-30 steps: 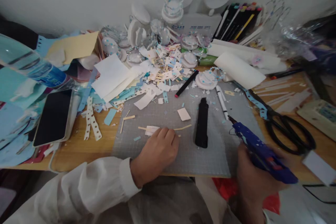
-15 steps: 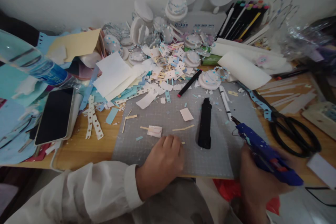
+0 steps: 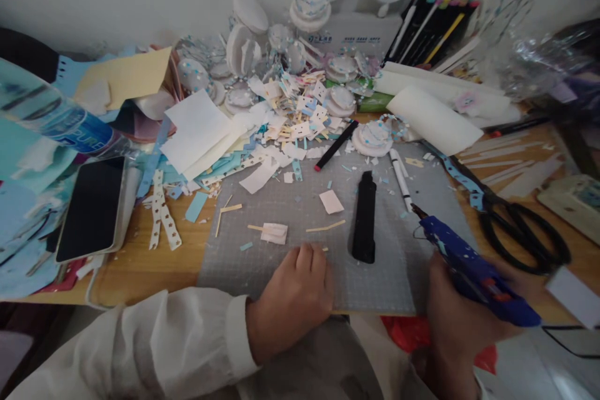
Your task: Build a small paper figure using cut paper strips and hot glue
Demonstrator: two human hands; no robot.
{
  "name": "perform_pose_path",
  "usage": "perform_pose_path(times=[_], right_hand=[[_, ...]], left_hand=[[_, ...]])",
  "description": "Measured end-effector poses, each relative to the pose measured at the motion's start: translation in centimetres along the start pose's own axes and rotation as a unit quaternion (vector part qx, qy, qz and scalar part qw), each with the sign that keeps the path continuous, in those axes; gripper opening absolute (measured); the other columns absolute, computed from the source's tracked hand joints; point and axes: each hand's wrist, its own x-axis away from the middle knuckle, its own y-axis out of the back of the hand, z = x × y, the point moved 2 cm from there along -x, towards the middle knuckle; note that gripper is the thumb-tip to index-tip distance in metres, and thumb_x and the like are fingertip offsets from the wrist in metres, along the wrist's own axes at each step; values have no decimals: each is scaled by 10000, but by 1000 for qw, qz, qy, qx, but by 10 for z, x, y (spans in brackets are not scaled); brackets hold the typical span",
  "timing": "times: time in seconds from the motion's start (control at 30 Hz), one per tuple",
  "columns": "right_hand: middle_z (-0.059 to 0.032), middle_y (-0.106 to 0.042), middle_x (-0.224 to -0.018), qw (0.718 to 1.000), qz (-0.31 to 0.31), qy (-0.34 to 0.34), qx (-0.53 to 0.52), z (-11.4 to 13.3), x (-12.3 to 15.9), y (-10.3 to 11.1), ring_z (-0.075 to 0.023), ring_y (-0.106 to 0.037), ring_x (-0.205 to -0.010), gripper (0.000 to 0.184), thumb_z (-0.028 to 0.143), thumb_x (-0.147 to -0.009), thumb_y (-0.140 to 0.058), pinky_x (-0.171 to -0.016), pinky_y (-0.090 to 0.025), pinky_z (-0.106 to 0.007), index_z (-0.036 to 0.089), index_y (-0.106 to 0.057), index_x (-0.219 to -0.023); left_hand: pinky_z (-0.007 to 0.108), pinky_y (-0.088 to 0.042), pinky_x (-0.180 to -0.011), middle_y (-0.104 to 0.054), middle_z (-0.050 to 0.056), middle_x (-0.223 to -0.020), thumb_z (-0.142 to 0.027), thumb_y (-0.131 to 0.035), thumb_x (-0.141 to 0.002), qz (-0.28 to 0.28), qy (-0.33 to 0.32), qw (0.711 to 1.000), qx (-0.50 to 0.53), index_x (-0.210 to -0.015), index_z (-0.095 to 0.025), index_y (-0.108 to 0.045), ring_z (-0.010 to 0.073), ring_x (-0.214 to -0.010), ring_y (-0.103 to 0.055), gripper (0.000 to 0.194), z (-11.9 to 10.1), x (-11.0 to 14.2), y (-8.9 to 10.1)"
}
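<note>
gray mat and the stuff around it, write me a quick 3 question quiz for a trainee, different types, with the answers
1. Multiple choice: what does the right hand hold?
A) scissors
B) a blue glue gun
C) a water bottle

2. True or false: the black tool lies on the gray mat.

3. Fill in the blank: the phone lies to the ____ of the mat (left or right).

Key: 1 B; 2 true; 3 left
</note>
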Motion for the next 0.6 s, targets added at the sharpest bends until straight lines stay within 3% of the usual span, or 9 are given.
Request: perform_pose_path(times=[0.17, 0.33, 0.4, 0.47, 0.53, 0.6], right_hand=[[0, -540, -803, 999, 3, 21, -26, -1, -1, -1, -190, -567, -724, 259, 265, -640, -722, -836, -483, -410, 201, -580, -847], [-3, -560, -792, 999, 6, 26, -23, -4, -2, -1, -202, -573, -703, 292, 253, -589, -723, -851, -489, -428, 205, -572, -834], [3, -552, -785, 999, -1, 31, -27, -4, -3, -1, -208, -576, -709, 307, 243, -575, -715, -881, -484, -445, 211, -559, -837], [7, -538, -780, 999, 3, 29, -27, -2, -5, 0, -226, -587, -749, 314, 237, -567, -711, -903, -477, -459, 217, -548, -834], [5, -530, -776, 999, 34, -1, -17, 3, -9, 1, -247, -599, -790, 303, 229, -571, -716, -908, -472, -464, 220, -547, -822], [-4, -532, -779, 996, 70, -52, -10, 9, -13, 3, -260, -603, -792, 299, 225, -575, -734, -892, -471, -463, 222, -545, -806]], left_hand=[[337, -522, -585, -662, 131, -877, -40, -469, -873, 21, 23, 998, 48, -918, -83, -623, 230, -734, -620, 166, 10, -3, -2], [317, -540, -672, -659, 54, -826, -73, -501, -893, 38, 143, 962, 227, -862, -153, -578, 199, -767, -640, 116, 41, 3, 2], [266, -527, -655, -661, 11, -800, -107, -492, -902, 9, 215, 915, 342, -910, -180, -558, 155, -725, -644, 98, 51, 11, 5], [231, -514, -635, -661, -17, -770, -128, -491, -891, -13, 275, 840, 468, -927, -197, -553, 125, -685, -641, 100, 57, 22, 9], [224, -518, -648, -660, -19, -754, -144, -498, -872, -26, 311, 776, 547, -905, -195, -569, 116, -684, -643, 93, 59, 32, 12], [226, -523, -657, -660, -10, -743, -155, -519, -849, -39, 334, 733, 591, -874, -184, -593, 118, -690, -644, 84, 60, 40, 16]])
